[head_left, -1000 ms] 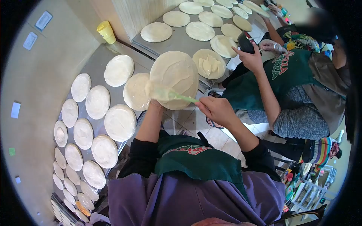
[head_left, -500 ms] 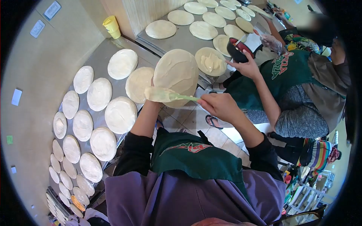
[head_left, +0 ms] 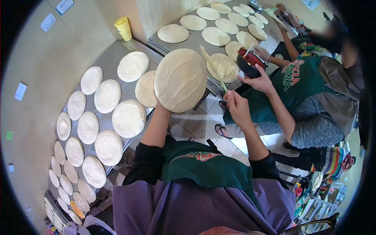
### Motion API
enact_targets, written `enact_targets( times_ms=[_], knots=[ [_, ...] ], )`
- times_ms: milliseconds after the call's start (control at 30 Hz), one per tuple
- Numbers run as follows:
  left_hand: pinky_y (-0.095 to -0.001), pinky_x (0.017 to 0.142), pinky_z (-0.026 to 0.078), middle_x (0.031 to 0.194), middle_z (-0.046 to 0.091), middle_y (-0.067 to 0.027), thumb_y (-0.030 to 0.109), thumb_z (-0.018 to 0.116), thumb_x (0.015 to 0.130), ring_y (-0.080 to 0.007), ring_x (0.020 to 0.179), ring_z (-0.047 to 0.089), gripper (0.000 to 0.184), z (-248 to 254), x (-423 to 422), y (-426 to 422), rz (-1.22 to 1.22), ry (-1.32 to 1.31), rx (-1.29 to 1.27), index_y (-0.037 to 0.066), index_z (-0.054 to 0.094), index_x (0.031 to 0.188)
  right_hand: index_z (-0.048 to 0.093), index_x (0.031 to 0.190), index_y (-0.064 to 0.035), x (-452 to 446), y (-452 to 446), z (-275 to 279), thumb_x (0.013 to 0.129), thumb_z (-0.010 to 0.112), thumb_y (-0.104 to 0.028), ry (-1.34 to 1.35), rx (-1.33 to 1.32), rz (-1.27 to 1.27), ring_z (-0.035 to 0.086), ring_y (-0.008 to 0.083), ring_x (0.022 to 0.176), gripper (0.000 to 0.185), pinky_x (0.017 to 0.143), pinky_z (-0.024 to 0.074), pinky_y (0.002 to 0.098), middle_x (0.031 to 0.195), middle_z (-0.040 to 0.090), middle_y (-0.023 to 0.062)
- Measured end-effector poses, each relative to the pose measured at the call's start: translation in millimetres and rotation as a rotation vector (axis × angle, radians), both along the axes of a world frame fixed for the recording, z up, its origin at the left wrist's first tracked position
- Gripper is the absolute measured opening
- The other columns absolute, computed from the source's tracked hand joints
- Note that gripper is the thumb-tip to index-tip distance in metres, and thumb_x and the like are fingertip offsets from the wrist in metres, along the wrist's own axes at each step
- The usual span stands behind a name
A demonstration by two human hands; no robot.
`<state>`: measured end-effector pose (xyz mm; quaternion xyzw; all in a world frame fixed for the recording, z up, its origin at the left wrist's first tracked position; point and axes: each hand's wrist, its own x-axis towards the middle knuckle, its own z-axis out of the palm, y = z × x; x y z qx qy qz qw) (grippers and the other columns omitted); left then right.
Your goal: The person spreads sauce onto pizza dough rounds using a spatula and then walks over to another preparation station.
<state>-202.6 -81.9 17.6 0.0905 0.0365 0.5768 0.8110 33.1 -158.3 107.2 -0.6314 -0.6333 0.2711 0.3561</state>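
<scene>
My left hand [head_left: 159,104] holds up a round pizza base [head_left: 181,80] from beneath. Most of its fingers are hidden behind the base, whose top carries a pale, thin spread with ridges. In my right hand [head_left: 238,107] is a spatula [head_left: 206,55] with a green handle, its smeared blade pointing up and away. The blade is to the right of the held base, close to another pizza base [head_left: 231,78] with a heap of pale cream [head_left: 223,70] on it. That base sits at the table's near edge.
Several coated bases [head_left: 129,118] cover the left metal table [head_left: 113,58]; more bases [head_left: 216,36] lie on the far table. A yellow cup [head_left: 123,28] stands by the wall. At right, a co-worker in a green apron [head_left: 291,84] holds a dark bowl [head_left: 246,65] with red contents.
My right hand has moved right, swinging the spatula from in front of the held base to beside it, blade upward. The co-worker's bowl has tilted and shifted slightly.
</scene>
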Motion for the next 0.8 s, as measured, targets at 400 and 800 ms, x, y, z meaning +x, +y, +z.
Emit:
enact_targets(
  times_ms=[400, 800],
  knots=[
    [-0.0503, 0.099, 0.037, 0.135, 0.042, -0.0133, 0.052, 0.038, 0.089, -0.0325, 0.120, 0.044, 0.062, -17.6, -9.1, -18.3, -0.140, -0.041, -0.073, 0.011, 0.037, 0.135, 0.059, 0.085, -0.0025, -28.2, -10.9, 39.4, 0.087, 0.055, -0.022, -0.349, 0.151, 0.445, 0.057, 0.0351, 0.058, 0.020, 0.052, 0.0431, 0.0410, 0.062, 0.055, 0.0173],
    [-0.0466, 0.096, 0.043, 0.134, 0.043, -0.0135, 0.044, 0.039, 0.092, -0.0296, 0.118, 0.047, 0.056, 0.2, -10.6, -8.0, 0.024, 0.027, 0.031, 0.009, 0.034, 0.136, 0.056, 0.081, 0.0003, 4.9, 2.1, 18.1, 0.090, 0.052, -0.022, -0.109, 0.085, 0.075, 0.053, 0.0338, 0.051, 0.024, 0.048, 0.0393, 0.0380, 0.059, 0.051, 0.0197]
  ],
)
